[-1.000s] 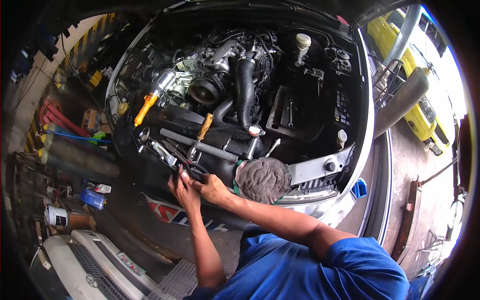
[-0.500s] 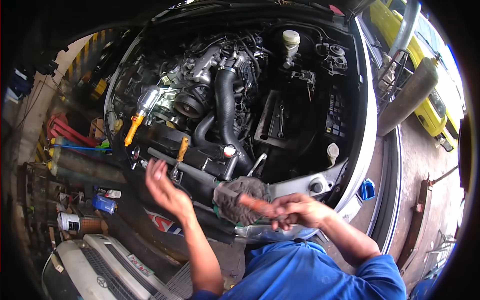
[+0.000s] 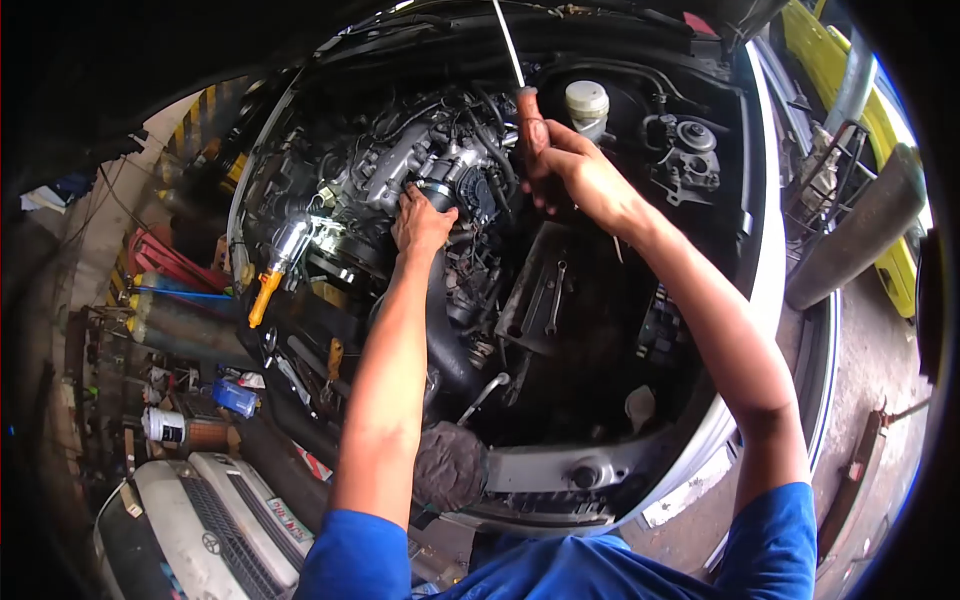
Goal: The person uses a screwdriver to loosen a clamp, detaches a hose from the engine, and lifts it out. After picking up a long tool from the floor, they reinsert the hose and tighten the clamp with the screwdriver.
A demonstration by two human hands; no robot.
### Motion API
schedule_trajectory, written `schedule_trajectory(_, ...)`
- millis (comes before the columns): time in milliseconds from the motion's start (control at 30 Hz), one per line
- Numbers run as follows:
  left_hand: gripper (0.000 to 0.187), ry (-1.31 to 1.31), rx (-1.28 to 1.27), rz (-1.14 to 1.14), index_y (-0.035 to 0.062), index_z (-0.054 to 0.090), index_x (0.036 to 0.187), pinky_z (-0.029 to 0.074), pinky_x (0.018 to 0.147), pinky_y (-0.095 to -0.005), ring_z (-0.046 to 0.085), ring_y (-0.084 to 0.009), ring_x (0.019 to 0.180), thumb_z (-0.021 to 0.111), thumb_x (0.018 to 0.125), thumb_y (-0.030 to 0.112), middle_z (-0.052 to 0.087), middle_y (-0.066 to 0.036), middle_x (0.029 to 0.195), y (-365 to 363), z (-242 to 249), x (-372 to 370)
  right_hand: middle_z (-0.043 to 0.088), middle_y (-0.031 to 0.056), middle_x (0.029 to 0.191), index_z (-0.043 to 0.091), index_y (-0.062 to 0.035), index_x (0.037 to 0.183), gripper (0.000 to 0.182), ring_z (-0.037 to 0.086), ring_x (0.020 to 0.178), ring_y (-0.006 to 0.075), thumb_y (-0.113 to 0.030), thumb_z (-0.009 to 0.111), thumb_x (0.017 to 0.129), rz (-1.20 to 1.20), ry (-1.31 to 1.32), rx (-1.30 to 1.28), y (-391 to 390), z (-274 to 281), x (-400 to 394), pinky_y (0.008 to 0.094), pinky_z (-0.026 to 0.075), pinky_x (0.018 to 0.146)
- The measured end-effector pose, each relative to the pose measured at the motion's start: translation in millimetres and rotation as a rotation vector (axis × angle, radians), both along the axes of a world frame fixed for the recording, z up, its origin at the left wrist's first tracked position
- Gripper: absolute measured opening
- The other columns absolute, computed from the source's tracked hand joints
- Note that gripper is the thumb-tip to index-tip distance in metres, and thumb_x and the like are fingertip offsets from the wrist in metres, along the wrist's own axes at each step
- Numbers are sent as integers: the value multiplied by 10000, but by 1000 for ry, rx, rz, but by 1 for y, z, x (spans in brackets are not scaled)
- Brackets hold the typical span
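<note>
My left hand (image 3: 423,222) rests with its fingers spread on the upper end of the black intake hose (image 3: 447,335), by the metal clamp at the engine (image 3: 395,165). In my right hand (image 3: 585,178) is a screwdriver (image 3: 532,125) with an orange-brown handle, its long shaft pointing up and away from me. The hand is raised over the engine bay, left of and below the white-capped reservoir (image 3: 587,100). Nothing touches the part of the shaft that shows.
A lit work lamp (image 3: 266,290) with an orange handle lies at the engine's left. Wrenches (image 3: 557,298) lie in a tray at centre right. A dark cloth (image 3: 450,467) sits on the front edge. A gas cylinder (image 3: 860,225) leans at right.
Both hands have reached forward from the front edge. My left hand has come onto the hose, and my right hand has lifted the screwdriver and turned its shaft away from me.
</note>
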State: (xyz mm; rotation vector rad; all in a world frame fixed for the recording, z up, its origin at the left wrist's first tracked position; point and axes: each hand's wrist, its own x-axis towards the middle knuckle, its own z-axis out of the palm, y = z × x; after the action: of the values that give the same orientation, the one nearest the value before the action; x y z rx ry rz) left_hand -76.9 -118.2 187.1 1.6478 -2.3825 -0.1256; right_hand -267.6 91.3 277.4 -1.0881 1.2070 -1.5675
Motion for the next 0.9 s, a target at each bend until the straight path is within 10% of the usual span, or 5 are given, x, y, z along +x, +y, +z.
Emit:
schedule_trajectory(200,1075,-8,-96,-36,-124,370,1488,442,1118,-444,540,-398,1345,812,761,533,524,-308,1458,-7,-7,-2,674,309,1105,596,48,1093,413,636,1117,453,-317,528,913,-203,397,201,-2,-5,-15,482,470,955)
schedule_trajectory(900,963,-204,-310,-63,-81,464,1431,479,1066,-465,610,-351,1234,855,753,480,620,-241,1325,-7,-10,-10,680,305,959,563,50,1044,357,660,996,457,-274,551,895,-179,467,183,15,12,-11,494,484,875)
